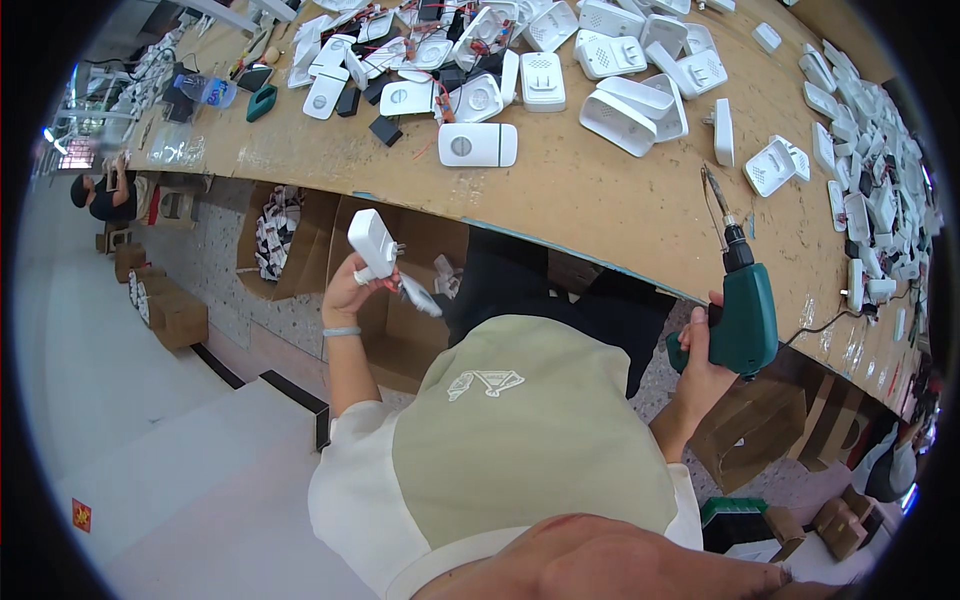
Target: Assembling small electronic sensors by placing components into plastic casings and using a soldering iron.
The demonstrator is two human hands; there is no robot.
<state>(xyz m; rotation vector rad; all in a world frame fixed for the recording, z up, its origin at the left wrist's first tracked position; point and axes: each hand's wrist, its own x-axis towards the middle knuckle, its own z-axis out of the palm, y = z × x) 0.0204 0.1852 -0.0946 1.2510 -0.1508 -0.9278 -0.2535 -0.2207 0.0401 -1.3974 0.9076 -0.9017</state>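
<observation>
My left hand (346, 290) is closed on a white plug-in unit (370, 238), held over the open floor side of the table; metal prongs stick out from one side of it. A second whitish piece (420, 296) hangs beside it by the fingers, partly blurred. In my right hand (703, 362) is a green power screwdriver (748, 318), gripped by its handle near the table's front edge. Its long bit (716, 186) points away from me, toward the white housings on the tabletop. A white cover (478, 145) with a round grey mark lies nearest the front edge.
White housings (625, 110), wires and black blocks (385, 130) crowd the far side of the table (600, 215). Another white heap (870, 170) is at right. A bottle (208, 90) lies at left. Cardboard boxes (400, 340) stand below. A co-worker (108, 198) sits far left.
</observation>
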